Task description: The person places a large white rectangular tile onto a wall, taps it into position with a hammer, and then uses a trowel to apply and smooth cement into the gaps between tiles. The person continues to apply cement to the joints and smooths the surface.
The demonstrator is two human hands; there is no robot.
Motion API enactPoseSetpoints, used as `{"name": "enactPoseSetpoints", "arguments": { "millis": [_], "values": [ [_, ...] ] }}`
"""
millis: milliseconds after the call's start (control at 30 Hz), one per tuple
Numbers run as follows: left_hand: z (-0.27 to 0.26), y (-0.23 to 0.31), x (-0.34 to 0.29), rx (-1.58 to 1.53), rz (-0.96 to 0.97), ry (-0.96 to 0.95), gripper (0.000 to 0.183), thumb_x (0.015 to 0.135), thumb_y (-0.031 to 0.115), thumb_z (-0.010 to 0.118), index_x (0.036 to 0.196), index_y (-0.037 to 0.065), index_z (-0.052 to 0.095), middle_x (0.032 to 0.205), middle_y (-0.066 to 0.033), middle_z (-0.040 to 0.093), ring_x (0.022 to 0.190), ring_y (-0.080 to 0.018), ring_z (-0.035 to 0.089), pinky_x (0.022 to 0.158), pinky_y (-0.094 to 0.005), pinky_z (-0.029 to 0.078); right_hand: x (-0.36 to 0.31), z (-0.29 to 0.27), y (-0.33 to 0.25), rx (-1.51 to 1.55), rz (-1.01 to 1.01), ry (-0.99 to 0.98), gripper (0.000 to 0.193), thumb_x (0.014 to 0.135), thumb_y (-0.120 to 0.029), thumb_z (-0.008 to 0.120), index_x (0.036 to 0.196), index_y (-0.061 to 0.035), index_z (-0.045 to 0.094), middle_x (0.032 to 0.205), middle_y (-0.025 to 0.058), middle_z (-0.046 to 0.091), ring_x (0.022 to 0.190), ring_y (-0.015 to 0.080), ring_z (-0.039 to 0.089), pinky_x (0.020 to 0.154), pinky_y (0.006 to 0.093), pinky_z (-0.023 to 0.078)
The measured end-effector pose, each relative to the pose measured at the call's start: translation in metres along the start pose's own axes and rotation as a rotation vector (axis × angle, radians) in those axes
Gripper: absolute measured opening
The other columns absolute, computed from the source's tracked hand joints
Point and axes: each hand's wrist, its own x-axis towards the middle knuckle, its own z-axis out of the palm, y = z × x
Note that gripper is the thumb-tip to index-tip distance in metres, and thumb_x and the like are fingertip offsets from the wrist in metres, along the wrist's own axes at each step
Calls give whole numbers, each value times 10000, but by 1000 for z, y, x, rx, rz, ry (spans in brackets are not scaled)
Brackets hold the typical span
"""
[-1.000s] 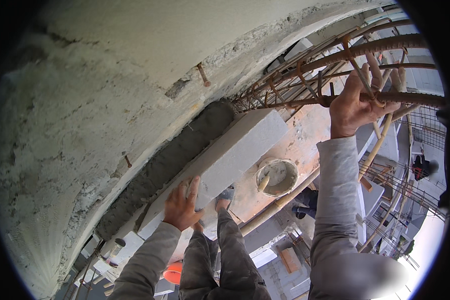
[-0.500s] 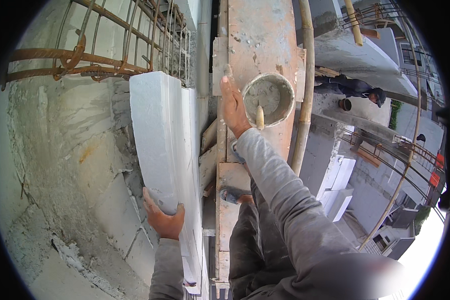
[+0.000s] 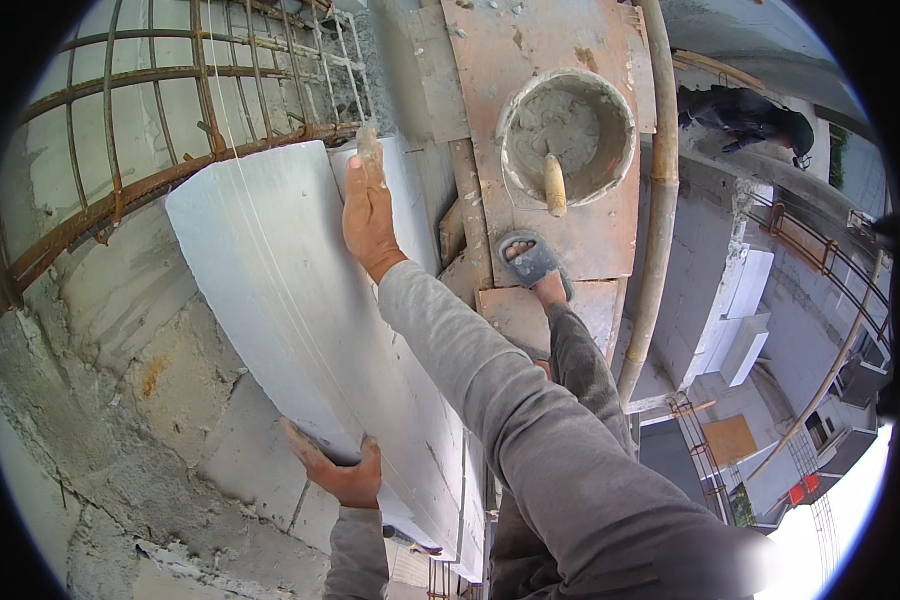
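Note:
Long white blocks (image 3: 260, 260) form a wall top running from the near centre to the upper left, with thin string lines stretched along them. My left hand (image 3: 348, 480) rests on the near part of the block, thumb and fingers spread, gripping nothing. Further along, my right hand (image 3: 372, 225) reaches to the block's right side with its fingers stretched out. Its fingertips look coated in grey mortar, and whether they touch the block is hard to tell. Right of that hand stands a bucket (image 3: 625, 140) of grey mortar (image 3: 560, 115). A tool's wooden handle (image 3: 555, 185) sticks out of it.
Rusty rebar (image 3: 130, 78) crosses the upper left. My sandalled foot (image 3: 532, 258) stands on a narrow plank platform (image 3: 580, 240) beside a bamboo pole (image 3: 660, 200). A rough mortar-smeared wall (image 3: 120, 410) lies left. Below at right another person (image 3: 740, 118) bends over.
My right hand has moved left from beside the bucket to the block. The view has shifted, and the block now appears larger and more slanted. My left hand stays at the block.

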Motion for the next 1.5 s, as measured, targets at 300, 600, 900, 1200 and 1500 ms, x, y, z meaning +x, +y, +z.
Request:
{"name": "enactPoseSetpoints", "arguments": {
  "millis": [300, 600, 900, 1200, 1500],
  "values": [
    [-3, -7, -5, 29, -4, -24, 1061, 584, 80, 694, 1489, -76, 161, 1491, -287, 281, 1404, -443, 264, 1177, -498, 196, 3, -13, 5, -282, -65, 46, 681, 1040, -404, 308, 1499, 76, 161, 1565, 258, 194, 1471, 341, 157, 1193, 386, 109],
    [2, -5, 2, 6, 109, 9, 1118, 568, 131, 740, 1497, -59, 150, 1453, -315, 310, 1363, -470, 321, 1125, -528, 286, -54, -15, 40, -350, -52, 192, 742, 1033, -440, 322, 1480, 122, 135, 1552, 292, 185, 1467, 366, 152, 1192, 355, 121],
    [3, -7, 4, 86, 236, 72, 1064, 640, 190, 775, 1483, -68, 181, 1426, -319, 341, 1336, -470, 352, 1105, -552, 303, -159, -115, 45, -139, 24, 238, 758, 1030, -467, 328, 1494, 100, 135, 1564, 264, 172, 1471, 314, 143, 1185, 338, 134],
    [7, -24, 8, 145, 366, 144, 1056, 669, 327, 800, 1454, -105, 239, 1406, -329, 381, 1332, -459, 377, 1111, -481, 330, -266, -78, 96, -188, 82, 192, 781, 1025, -484, 329, 1501, 90, 99, 1568, 250, 181, 1473, 314, 153, 1189, 338, 136],
    [12, -19, -5, 68, 393, 266, 926, 699, 177, 767, 1442, -100, 288, 1425, -308, 413, 1359, -424, 365, 1137, -402, 301, -362, -128, 82, -42, 252, 431, 761, 1011, -528, 369, 1494, 44, 227, 1541, 196, 293, 1431, 300, 274, 1175, 346, 190]
  ]
}}
